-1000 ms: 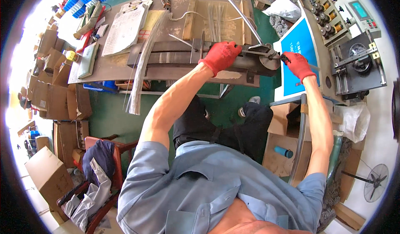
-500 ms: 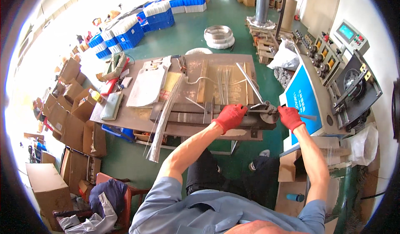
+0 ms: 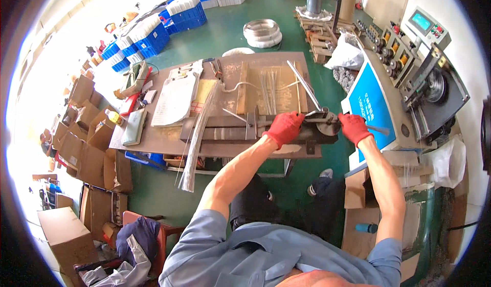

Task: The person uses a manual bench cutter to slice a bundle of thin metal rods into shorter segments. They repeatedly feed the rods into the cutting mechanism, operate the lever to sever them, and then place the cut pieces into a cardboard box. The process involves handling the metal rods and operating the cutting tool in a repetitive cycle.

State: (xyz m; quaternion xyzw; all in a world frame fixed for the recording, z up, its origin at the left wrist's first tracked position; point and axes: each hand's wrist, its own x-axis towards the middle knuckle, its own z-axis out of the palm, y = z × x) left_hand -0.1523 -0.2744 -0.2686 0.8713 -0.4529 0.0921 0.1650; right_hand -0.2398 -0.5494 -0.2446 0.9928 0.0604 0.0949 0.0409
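At the right end of the workbench [image 3: 225, 57], a dark metal bending fixture [image 3: 220, 133] carries a round metal disc [image 3: 328, 127]. My left hand [image 3: 284, 129], in a red glove, is closed at the fixture just left of the disc; its fingers hide what they grip. On the disc's other side, my right hand [image 3: 354, 128], also red-gloved, is closed around a narrow grey piece [image 3: 378, 130] that sticks out to the right. A metal bar [image 3: 305, 86] slants away from the disc. Across the fixture's left part lies a bundle of thin wires [image 3: 193, 156], overhanging the front edge.
More straight wires [image 3: 268, 90] lie in a wooden frame on the bench. Papers [image 3: 176, 100], pliers [image 3: 217, 71] and a grey-green case [image 3: 134, 127] sit to the left. A blue-panelled machine [image 3: 369, 103] stands close on my right, and a chair [image 3: 158, 246] behind left.
The whole view has shifted slightly, so the bench appears a little higher and further left. Both hands keep their places at the fixture, with little visible movement.
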